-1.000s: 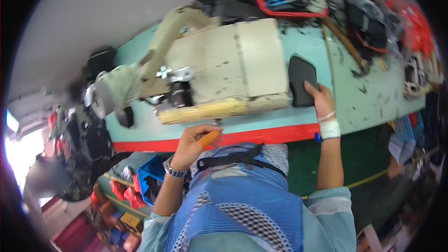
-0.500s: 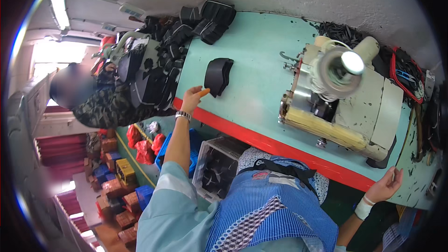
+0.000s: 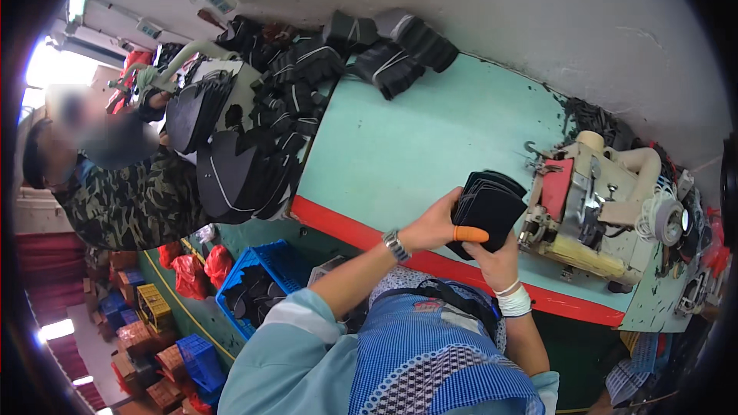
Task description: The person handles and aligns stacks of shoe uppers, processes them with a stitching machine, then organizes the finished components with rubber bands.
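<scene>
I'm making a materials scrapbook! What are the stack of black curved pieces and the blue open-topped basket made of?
The stack of black curved pieces looks matte, perhaps rubber or imitation leather; its dull, even faces leave that open. The blue open-topped basket seems to be hard plastic, fairly smooth, going by its stiff, bright walls.

a stack of flat black pieces, thin and matte, sits gripped between the left hand and the right hand; the pieces look alike, with rounded corners and a gently curved upper edge, and lie face to face, slightly fanned so several rims show along the upper and left sides. the stack is tilted, held near the table's red front edge; their exact number cannot be told
</scene>
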`<state>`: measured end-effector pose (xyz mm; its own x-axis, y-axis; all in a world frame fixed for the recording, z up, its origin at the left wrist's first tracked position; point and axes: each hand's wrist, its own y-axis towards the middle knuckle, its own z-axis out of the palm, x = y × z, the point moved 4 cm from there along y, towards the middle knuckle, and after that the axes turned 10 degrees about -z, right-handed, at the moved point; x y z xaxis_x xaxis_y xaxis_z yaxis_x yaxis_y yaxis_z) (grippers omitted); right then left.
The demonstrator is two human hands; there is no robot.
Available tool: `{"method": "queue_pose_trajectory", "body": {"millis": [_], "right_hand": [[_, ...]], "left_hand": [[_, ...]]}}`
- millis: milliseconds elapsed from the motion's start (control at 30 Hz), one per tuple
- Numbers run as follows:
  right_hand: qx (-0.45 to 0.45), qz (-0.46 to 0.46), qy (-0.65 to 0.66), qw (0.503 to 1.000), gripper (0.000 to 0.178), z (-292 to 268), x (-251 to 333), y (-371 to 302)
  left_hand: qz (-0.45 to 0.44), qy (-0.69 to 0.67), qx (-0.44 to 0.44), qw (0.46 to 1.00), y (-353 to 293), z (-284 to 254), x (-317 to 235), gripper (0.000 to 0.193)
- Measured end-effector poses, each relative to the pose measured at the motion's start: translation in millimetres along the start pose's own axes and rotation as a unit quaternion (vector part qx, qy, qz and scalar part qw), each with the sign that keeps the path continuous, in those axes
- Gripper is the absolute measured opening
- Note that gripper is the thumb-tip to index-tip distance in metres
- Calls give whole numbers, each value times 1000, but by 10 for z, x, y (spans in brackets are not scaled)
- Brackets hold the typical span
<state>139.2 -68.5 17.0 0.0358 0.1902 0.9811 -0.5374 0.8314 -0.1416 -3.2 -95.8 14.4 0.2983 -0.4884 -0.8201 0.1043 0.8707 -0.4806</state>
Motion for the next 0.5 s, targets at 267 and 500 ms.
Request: {"method": "queue_pose_trajectory", "body": {"millis": [267, 500], "right_hand": [[201, -261, -517, 790, 78, 639, 100, 500], [189, -193, -527, 806, 104, 367, -415, 542]], "left_hand": [[186, 42, -97, 977, -255, -1151, 107, 59], [110, 31, -117, 987, -75, -963, 685, 53]]}}
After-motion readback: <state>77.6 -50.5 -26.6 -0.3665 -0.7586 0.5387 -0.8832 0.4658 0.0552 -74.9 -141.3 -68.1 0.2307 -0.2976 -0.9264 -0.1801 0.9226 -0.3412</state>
